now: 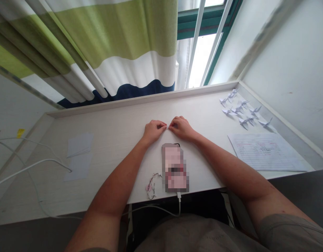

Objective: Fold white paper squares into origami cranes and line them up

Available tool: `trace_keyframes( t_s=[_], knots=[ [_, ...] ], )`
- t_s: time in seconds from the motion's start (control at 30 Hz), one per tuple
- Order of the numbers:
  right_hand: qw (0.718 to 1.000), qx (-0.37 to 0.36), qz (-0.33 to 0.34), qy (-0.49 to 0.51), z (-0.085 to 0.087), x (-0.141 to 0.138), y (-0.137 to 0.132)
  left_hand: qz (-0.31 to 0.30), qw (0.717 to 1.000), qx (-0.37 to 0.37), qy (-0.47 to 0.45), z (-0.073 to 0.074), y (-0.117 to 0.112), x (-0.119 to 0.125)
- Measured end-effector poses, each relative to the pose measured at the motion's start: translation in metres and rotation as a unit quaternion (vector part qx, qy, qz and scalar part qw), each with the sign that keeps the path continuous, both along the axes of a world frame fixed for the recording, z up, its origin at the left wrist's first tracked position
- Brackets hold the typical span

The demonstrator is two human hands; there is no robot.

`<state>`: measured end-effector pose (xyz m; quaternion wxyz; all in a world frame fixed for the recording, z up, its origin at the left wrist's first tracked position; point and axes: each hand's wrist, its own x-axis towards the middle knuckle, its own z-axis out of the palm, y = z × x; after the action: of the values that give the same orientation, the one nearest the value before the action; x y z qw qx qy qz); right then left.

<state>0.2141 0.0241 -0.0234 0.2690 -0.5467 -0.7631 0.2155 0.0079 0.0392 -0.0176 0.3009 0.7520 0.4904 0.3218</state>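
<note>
Both hands meet over the middle of the white desk, fingertips nearly touching. My left hand (154,131) is closed in a pinch, thumb against fingers. My right hand (180,127) pinches from the other side. Between them shows a sliver of a small white piece of paper (167,128), mostly hidden by the fingers; its shape cannot be made out. Just below the hands lies a phone (173,157), blurred out, with a white cable plugged into its lower end. A beaded strap with a pink charm (149,188) rests left of the phone.
Several folded white paper cranes (238,109) stand at the back right. In front of them lies a lined, printed sheet pad (266,152). White paper squares (77,168) lie on the left, with a white cable (32,167) across them. A raised rim (145,100) borders the desk below the curtain (119,31).
</note>
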Motion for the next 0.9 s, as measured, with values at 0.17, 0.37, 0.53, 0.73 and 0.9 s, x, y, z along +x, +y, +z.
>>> trace_keyframes(
  t_s=[0.17, 0.37, 0.53, 0.73, 0.9],
  knots=[
    [1.0, -0.009, -0.012, -0.013, 0.005, -0.005, -0.002, -0.015, 1.0, -0.009, -0.013, 0.001, 0.001, -0.003],
    [0.999, -0.015, -0.029, -0.019, 0.007, -0.01, -0.002, -0.003, 1.0, 0.003, -0.001, 0.003, -0.004, 0.0],
    [0.999, -0.014, -0.041, -0.011, 0.006, -0.014, -0.001, 0.012, 0.999, 0.0, 0.03, 0.006, -0.005, 0.002],
    [0.998, -0.016, -0.058, -0.003, 0.007, -0.018, -0.001, 0.018, 0.998, 0.013, 0.057, 0.008, -0.005, 0.004],
    [0.997, -0.016, -0.072, 0.032, 0.004, -0.018, 0.001, 0.017, 0.998, 0.038, 0.05, 0.006, -0.005, 0.005]
  ],
)
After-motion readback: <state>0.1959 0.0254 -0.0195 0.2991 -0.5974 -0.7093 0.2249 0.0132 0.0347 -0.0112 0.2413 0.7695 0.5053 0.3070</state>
